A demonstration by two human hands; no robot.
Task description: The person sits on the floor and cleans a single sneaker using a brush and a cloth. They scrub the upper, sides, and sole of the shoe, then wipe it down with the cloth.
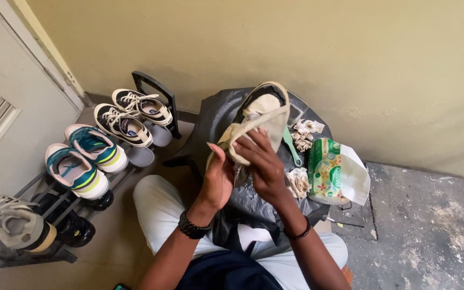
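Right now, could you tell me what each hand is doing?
Left hand: open, palm against the beige shoe.
Right hand: closed on that shoe.

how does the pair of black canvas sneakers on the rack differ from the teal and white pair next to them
The black canvas sneakers with white laces look slim and flat-soled; the teal and white trainers with yellow stripes look chunkier and thick-soled. The black pair sits farther along the metal shoe rack, the teal pair nearer. Both rest side by side, toes outward.

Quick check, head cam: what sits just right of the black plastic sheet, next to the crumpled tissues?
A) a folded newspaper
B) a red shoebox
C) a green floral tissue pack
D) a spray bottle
C: a green floral tissue pack with a white sheet sticking out lies beside the crumpled tissues, at the right edge of the black plastic sheet.
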